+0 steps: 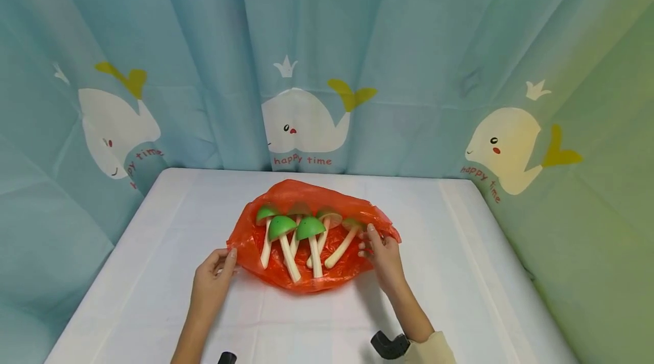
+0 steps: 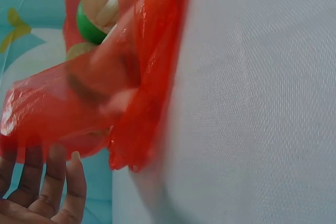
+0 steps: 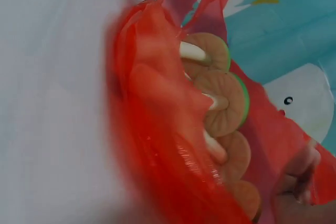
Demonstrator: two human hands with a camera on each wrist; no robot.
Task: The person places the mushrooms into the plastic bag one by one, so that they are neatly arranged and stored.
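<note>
A red plastic bag (image 1: 286,188) lies spread wide on the white table. Several mushrooms with green caps and pale stems, such as one green-capped mushroom (image 1: 310,229), are in the bag; some caps look dulled through the red film. At the bag's left edge, my left hand (image 1: 210,280) pinches the plastic between thumb and fingers. My right hand (image 1: 386,259) grips the bag's right side, its thumb up near the rightmost mushroom (image 1: 343,246). In the right wrist view, brown undersides of caps (image 3: 223,103) show past the red film.
The white table (image 1: 434,296) extends around the bag on all sides. Behind it hangs a blue-green curtain (image 1: 419,40) with whale prints. Dark devices show at the lower edge, one black piece (image 1: 390,346) by the right wrist and another (image 1: 227,358) near the left forearm.
</note>
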